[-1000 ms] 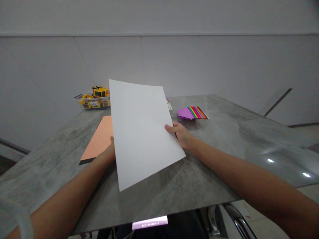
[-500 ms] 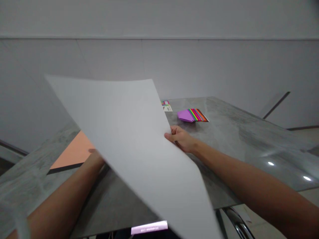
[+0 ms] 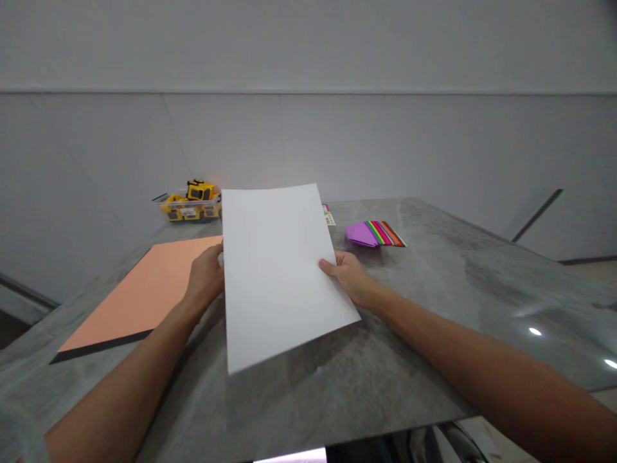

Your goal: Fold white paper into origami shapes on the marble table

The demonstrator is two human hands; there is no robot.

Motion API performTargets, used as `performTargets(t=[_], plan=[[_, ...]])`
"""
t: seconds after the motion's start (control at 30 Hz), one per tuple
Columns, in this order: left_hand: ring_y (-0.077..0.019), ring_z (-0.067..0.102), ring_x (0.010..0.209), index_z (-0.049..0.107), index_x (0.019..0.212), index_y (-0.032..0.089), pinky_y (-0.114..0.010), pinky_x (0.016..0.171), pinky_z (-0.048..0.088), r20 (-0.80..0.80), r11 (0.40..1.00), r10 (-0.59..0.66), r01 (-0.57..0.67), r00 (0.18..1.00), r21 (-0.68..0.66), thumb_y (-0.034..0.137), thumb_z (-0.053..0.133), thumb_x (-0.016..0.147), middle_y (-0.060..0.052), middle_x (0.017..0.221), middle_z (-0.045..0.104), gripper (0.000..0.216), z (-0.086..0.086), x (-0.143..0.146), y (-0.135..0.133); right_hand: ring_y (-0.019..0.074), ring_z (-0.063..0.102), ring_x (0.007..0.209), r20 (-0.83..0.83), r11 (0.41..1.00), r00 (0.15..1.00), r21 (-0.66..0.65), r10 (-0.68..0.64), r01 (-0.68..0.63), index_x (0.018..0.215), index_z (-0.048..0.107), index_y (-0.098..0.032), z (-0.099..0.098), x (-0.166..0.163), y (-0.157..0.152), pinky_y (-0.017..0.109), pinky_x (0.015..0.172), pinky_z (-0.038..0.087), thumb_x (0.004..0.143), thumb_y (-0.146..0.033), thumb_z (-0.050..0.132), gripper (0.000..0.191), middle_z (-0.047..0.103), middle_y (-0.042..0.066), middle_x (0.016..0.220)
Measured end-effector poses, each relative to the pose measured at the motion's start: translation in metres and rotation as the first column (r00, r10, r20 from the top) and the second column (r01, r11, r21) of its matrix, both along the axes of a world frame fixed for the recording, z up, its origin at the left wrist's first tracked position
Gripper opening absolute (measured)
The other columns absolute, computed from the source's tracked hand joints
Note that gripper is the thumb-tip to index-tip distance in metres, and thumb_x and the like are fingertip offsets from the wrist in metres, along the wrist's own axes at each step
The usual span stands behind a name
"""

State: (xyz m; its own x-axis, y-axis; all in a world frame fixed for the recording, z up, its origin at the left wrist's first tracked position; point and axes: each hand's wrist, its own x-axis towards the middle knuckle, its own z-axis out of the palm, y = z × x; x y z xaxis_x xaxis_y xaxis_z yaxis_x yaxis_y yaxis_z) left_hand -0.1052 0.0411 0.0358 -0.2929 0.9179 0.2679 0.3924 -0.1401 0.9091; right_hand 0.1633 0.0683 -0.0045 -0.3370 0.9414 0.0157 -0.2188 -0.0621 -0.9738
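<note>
A blank sheet of white paper [image 3: 277,270] is held up above the table, tilted toward me. My right hand [image 3: 349,273] pinches its right edge, thumb on the front and fingers behind. At the left edge, my left hand [image 3: 207,273] grips the sheet, its fingertips hidden behind the paper. Beneath and beyond the left forearm lies a large flat peach-orange board or pad [image 3: 139,289] with a dark edge. Past my right hand sits a fanned stack of coloured paper [image 3: 373,234], purple on the left with rainbow stripes on the right.
A clear plastic bin [image 3: 193,209] with yellow toy vehicles stands at the far left by the wall. Part of a small printed card [image 3: 328,215] shows behind the sheet. The grey marbled table [image 3: 434,270] ends near me, with a chair's metal frame below.
The white sheet has swung down and away from me, now more squarely between both hands. My left hand, earlier mostly hidden, shows at its left edge. The yellow toys' bin has come into view.
</note>
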Motion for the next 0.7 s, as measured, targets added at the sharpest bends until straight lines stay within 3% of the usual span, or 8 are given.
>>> performTargets(t=[0.13, 0.2, 0.27, 0.43, 0.53, 0.7], plan=[[-0.0235, 0.066, 0.079, 0.063, 0.103, 0.012, -0.031, 0.059, 0.053, 0.107, 0.996, -0.093, 0.093, 0.99, -0.003, 0.049, 0.015, 0.094, -0.01, 0.087, 0.069, 0.062, -0.014, 0.019, 0.001, 0.015, 0.059, 0.061, 0.04, 0.991, 0.993, 0.079, -0.114, 0.111, 0.083, 0.066, -0.014, -0.011, 0.006, 0.014, 0.026, 0.056, 0.046, 0.066, -0.033, 0.074, 0.027, 0.068, 0.004, 0.075], [-0.0234, 0.067, 0.07, 0.062, 0.105, 0.014, -0.03, 0.053, 0.052, 0.309, 0.974, -0.184, 0.216, 0.933, -0.072, 0.053, 0.035, 0.089, -0.008, 0.079, 0.07, 0.051, -0.027, 0.025, 0.004, 0.0153, 0.059, 0.062, 0.057, 0.987, 0.99, 0.098, -0.132, 0.126, 0.084, 0.067, -0.013, -0.013, 0.011, 0.021, 0.026, 0.056, 0.046, 0.065, -0.032, 0.075, 0.027, 0.068, 0.004, 0.076], [-0.0218, 0.067, 0.063, 0.061, 0.107, 0.016, -0.029, 0.051, 0.052, 0.323, 0.966, -0.2, 0.242, 0.925, -0.094, 0.036, 0.063, 0.076, -0.005, 0.077, 0.071, 0.037, -0.04, 0.025, 0.008, 0.0164, 0.06, 0.065, 0.063, 0.987, 0.989, 0.09, -0.137, 0.131, 0.094, 0.067, -0.014, -0.015, 0.016, 0.029, 0.026, 0.056, 0.048, 0.067, -0.033, 0.074, 0.034, 0.068, 0.005, 0.08], [-0.0201, 0.065, 0.053, 0.061, 0.107, 0.019, -0.028, 0.046, 0.05, 0.317, 0.969, -0.154, 0.206, 0.936, -0.138, 0.02, 0.062, 0.074, -0.003, 0.07, 0.071, 0.033, -0.053, 0.017, 0.016, 0.0185, 0.062, 0.086, 0.017, 0.977, 0.977, 0.024, -0.211, 0.211, 0.135, 0.039, -0.029, -0.015, 0.037, 0.052, 0.031, 0.064, 0.055, 0.075, -0.037, 0.066, 0.066, 0.061, 0.007, 0.11], [-0.0203, 0.066, 0.053, 0.062, 0.106, 0.018, -0.027, 0.046, 0.049, 0.306, 0.971, -0.127, 0.181, 0.944, -0.155, 0.018, 0.061, 0.074, -0.003, 0.068, 0.07, 0.032, -0.05, 0.016, 0.015, 0.0163, 0.059, 0.095, -0.008, 0.962, 0.962, 0.022, -0.272, 0.272, 0.14, 0.028, -0.034, -0.015, 0.047, 0.061, 0.026, 0.066, 0.055, 0.076, -0.032, 0.064, 0.074, 0.056, 0.005, 0.114], [-0.0201, 0.065, 0.052, 0.063, 0.104, 0.018, -0.027, 0.045, 0.048, 0.299, 0.972, -0.112, 0.167, 0.948, -0.164, 0.018, 0.06, 0.075, -0.003, 0.067, 0.069, 0.029, -0.048, 0.018, 0.013, 0.0153, 0.057, 0.093, -0.021, 0.937, 0.938, 0.017, -0.347, 0.348, 0.142, 0.021, -0.037, -0.013, 0.051, 0.067, 0.024, 0.06, 0.056, 0.072, -0.024, 0.065, 0.083, 0.052, 0.004, 0.116]])
